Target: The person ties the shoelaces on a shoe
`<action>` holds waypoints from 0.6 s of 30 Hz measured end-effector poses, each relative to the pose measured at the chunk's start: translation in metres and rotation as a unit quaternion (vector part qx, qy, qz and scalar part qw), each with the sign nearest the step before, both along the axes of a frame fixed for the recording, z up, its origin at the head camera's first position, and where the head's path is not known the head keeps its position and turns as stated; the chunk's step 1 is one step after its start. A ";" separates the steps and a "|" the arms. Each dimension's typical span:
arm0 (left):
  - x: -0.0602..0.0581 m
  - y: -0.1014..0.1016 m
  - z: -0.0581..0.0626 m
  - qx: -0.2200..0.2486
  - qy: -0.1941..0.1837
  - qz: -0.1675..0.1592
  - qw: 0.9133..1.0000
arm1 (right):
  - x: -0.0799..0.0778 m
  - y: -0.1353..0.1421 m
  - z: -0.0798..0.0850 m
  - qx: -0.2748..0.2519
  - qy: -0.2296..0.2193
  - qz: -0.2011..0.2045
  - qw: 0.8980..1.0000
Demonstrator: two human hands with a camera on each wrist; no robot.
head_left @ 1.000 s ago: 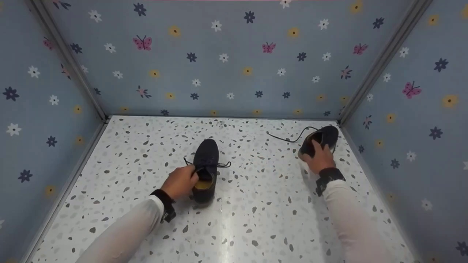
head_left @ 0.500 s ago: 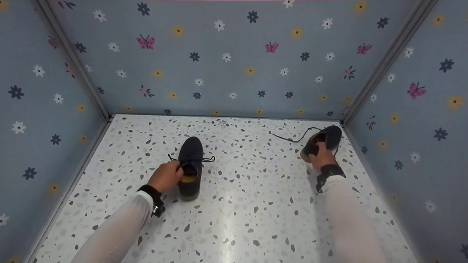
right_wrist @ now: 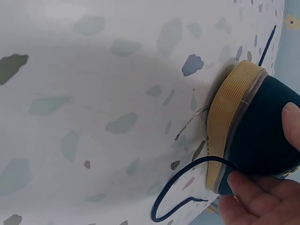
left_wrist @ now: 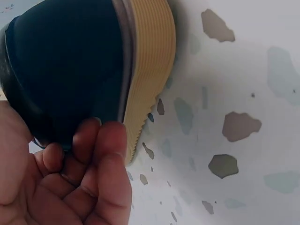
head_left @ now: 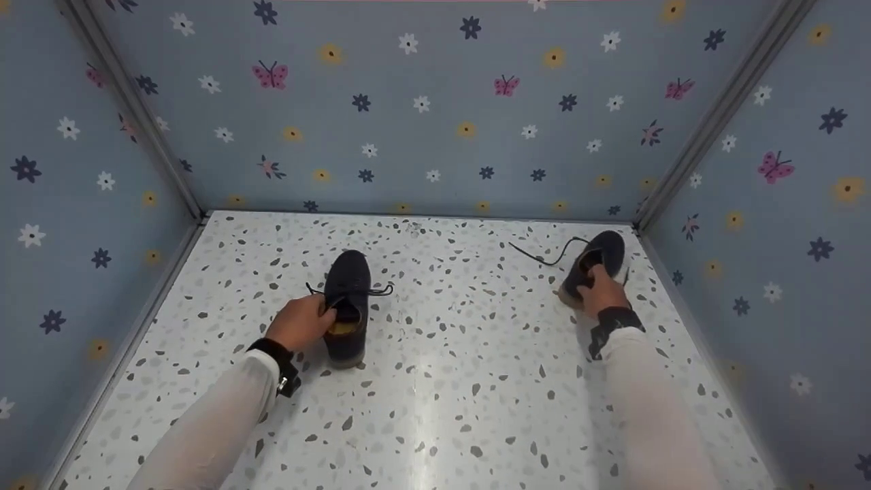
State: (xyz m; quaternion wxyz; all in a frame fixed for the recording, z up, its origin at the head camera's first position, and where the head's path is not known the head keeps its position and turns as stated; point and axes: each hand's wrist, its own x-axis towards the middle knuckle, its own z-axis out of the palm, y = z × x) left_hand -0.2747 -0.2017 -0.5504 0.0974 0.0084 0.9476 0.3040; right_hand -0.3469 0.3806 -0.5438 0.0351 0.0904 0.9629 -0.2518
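Note:
My left hand (head_left: 299, 323) pinches the left side of a dark lace-up shoe (head_left: 348, 272) at its opening, thumb inside. That shoe points toward the back wall, its laces (head_left: 381, 290) sticking out on both sides. In the left wrist view, curled fingers (left_wrist: 112, 140) press against the dark upper (left_wrist: 70, 61) above a ribbed tan sole (left_wrist: 152, 47). At the right, my right hand (head_left: 604, 292) grips a second dark shoe (head_left: 609, 248), thumb in its opening. A loose lace (head_left: 544, 262) trails left from it; another loose lace (right_wrist: 173, 183) curves beside the sole in the right wrist view.
White speckled flooring (head_left: 449, 381) lies under both shoes. Blue flowered panels (head_left: 435, 102) stand at the back, left and right, joined by grey corner strips. The right shoe's toe is close to the back right corner (head_left: 636, 224).
My left hand has moved the left shoe leftward and slightly toward the back wall. The right shoe has turned a little, its toe swinging left, with my right hand still holding it.

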 end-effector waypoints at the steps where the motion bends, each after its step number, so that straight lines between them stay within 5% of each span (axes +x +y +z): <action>1: 0.000 -0.001 0.000 -0.001 0.000 0.002 1.000 | 0.001 -0.001 0.000 0.001 0.004 0.003 1.000; 11: 0.003 0.002 0.009 -0.022 -0.013 0.040 0.999 | 0.018 -0.022 -0.002 -0.004 0.061 0.055 0.997; 18: 0.004 0.019 0.017 -0.006 0.067 0.035 0.997 | 0.040 -0.051 -0.002 -0.030 0.067 0.098 0.992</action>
